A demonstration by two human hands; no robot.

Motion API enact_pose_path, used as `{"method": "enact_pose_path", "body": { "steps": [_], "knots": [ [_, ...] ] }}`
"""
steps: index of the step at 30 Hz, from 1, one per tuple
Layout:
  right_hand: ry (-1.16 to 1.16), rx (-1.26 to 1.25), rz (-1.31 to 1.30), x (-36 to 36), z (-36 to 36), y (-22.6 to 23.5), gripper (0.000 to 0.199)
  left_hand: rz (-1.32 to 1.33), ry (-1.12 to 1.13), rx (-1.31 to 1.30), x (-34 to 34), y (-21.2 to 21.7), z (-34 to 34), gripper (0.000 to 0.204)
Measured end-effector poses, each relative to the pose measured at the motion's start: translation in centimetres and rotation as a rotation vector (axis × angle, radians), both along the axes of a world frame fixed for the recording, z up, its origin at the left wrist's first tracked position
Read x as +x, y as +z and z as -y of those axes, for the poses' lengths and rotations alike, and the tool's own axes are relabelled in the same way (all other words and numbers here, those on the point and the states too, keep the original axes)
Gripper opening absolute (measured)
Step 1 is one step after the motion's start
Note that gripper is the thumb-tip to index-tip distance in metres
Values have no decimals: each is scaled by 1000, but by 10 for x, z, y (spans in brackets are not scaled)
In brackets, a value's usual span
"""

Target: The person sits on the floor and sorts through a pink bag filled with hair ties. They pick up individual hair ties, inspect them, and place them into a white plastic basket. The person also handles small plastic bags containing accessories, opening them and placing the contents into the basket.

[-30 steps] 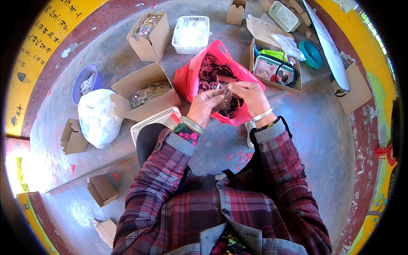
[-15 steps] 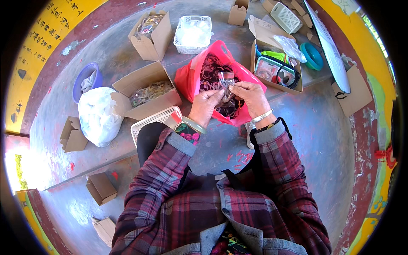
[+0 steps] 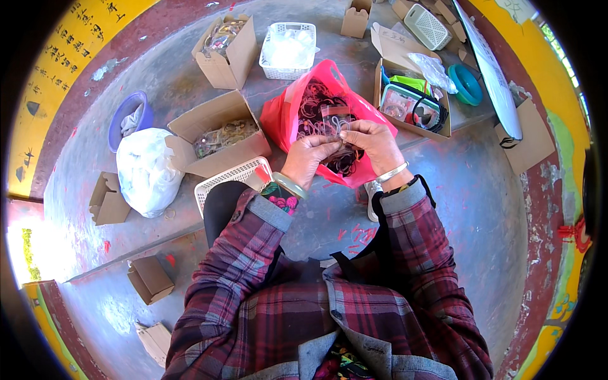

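Note:
Between my two hands is a small clear plastic bag [image 3: 335, 117] with a thin pale looped band in it. My left hand [image 3: 305, 158] pinches its lower left side, and my right hand [image 3: 373, 144] pinches its lower right side with thumb and finger. Both hands are over the mouth of a red plastic bag [image 3: 278, 114]. Inside the red bag lies a heap of dark looped bands [image 3: 316, 101], like hair ties, partly covered by my hands. A bangle circles each wrist.
Left of the red bag stand an open cardboard box [image 3: 215, 161] of small packets, a white basket [image 3: 218, 179] by my knee and a stuffed white bag [image 3: 145, 174]. Beyond are another box [image 3: 228, 57] and a white basket [image 3: 288, 69]; a box [image 3: 415, 130] of goods sits right.
The small clear bag has turned and looks wider and flatter between my fingers. My left fingers have shifted slightly down and right, closer to the right hand.

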State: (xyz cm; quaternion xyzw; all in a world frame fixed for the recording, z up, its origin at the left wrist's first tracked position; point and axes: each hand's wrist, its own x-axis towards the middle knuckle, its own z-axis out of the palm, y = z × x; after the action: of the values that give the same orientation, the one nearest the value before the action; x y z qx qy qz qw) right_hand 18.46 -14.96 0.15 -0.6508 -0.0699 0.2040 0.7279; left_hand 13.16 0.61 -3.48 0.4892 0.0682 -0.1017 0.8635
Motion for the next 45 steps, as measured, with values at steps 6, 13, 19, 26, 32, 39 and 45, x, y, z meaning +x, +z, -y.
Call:
{"method": "enact_pose_path", "body": {
  "steps": [6,13,19,26,32,39,45],
  "knots": [
    [24,-72,42,-2,0,1,10,22,22,38,-2,9,-1,18],
    [-2,-37,124,2,-1,-11,9,18,-51,5,-1,5,0,19],
    [76,-22,7,-3,-2,4,13,-88,55,-29,1,-4,-3,16],
    [92,-140,32,1,3,0,14,-19,74,25,0,-4,-4,20],
    [85,-98,48,0,3,0,14,-73,68,-49,1,-9,-6,19],
    [58,-59,5,0,1,-6,12,-28,22,63,1,-8,-5,18],
    [33,-51,49,0,1,-3,9,-2,30,-21,1,-6,-2,19]
  ]
}}
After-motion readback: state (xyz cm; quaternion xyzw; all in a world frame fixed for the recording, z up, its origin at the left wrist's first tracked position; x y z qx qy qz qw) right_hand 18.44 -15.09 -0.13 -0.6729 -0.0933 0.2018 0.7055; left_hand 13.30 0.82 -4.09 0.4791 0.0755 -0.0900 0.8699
